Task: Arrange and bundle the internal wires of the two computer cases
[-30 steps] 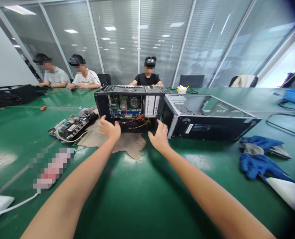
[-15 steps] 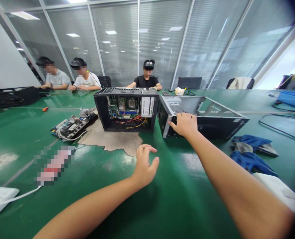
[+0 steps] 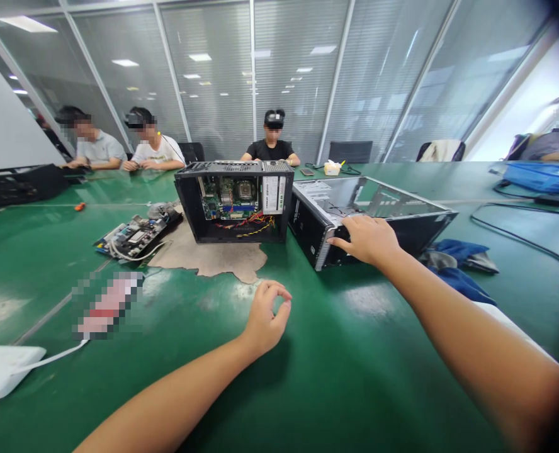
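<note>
On the surface (image 3: 345, 377), the silver-trimmed case (image 3: 414, 229) lies right of the middle, angled toward the near edge. The right hand (image 3: 369, 238) has a firm grip on its front corner. The left hand (image 3: 266, 321), nearer the near edge, curls loosely around nothing, thumb close to the fingertips.

Immediately left of that case, an upright case (image 3: 236, 168) blocks that side, partly on a ragged tan mat (image 3: 223, 261). Blue-grey gloves (image 3: 461, 251) crowd its right side; the forearm hides some, so I cannot count them. A black cable (image 3: 534, 233) loops near the right edge.

Cases: three, including a black one (image 3: 19, 182) by the far left corner. Loose circuit boards: one (image 3: 135, 238). White boxes at the left edge: one (image 3: 8, 368). People along the far edge: three.
</note>
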### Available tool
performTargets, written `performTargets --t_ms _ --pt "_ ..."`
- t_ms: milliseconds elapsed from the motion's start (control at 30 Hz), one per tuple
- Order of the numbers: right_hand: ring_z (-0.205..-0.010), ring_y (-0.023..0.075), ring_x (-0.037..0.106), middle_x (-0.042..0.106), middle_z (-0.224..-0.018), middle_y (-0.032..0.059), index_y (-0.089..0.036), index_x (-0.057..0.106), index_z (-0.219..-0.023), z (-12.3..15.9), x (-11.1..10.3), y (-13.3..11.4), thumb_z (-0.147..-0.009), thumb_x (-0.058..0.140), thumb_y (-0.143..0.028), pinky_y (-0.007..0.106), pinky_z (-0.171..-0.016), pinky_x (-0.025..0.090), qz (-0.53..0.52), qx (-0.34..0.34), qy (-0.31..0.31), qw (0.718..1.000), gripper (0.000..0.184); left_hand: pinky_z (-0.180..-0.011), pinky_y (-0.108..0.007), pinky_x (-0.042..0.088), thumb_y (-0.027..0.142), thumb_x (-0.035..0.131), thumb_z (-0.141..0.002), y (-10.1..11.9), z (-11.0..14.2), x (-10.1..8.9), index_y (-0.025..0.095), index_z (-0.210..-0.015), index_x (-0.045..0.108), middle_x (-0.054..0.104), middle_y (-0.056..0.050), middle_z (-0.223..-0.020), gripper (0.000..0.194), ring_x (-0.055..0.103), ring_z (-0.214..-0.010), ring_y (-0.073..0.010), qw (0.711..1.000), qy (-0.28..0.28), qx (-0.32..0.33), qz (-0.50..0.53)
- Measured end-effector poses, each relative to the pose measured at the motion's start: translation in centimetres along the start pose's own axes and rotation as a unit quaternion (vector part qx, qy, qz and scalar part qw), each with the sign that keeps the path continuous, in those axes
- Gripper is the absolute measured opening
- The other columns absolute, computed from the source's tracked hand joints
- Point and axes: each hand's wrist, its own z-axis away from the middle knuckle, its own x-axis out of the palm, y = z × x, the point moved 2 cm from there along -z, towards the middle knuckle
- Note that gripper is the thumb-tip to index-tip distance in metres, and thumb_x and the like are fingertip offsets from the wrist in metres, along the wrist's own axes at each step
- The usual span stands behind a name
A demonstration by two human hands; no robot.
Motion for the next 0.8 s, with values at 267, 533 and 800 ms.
performTargets --t_ms 267,533,800 --pt "-0.106 0.0336 0.06 0.068 -0.111 0.017 -0.016 0.062 -0.108 2.3 -1.0 -0.2 -0.09 0.042 -0.066 0.045 -0.089 0.037 0.006 -0.004 0.021 1.0 0.056 -0.09 -0.041 0.049 0.016 0.054 -0.085 0.1 0.3 0.4 0.024 -0.088 0.059 0.059 -0.006 -0.098 0.01 0.059 -0.098 -0.0215 0.999 -0.033 0.023 0.002" --pt "-0.127 0.0338 0.049 0.054 -0.139 0.0184 -0.018 0.052 -0.135 5.2 -1.1 1.5 -0.089 0.05 -0.052 0.047 -0.101 0.037 -0.107 0.009 0.091 0.99 0.057 -0.094 -0.045 0.046 0.022 0.058 -0.086 1.7 -2.2 2.4 0.021 -0.11 0.058 0.058 -0.011 -0.115 0.024 0.055 -0.108 -0.0261 0.974 -0.095 0.141 -0.149" --pt "-0.141 0.043 0.028 0.025 -0.157 0.0273 -0.015 0.038 -0.15 9.1 0.6 13.2 -0.095 0.031 -0.062 0.054 -0.1 0.031 -0.051 0.35 0.071 0.932 0.073 -0.101 -0.042 0.04 0.026 0.059 -0.091 6.3 -10.6 5.6 0.015 -0.137 0.044 0.049 -0.017 -0.143 0.05 0.042 -0.134 -0.0287 0.893 -0.095 0.281 -0.338"
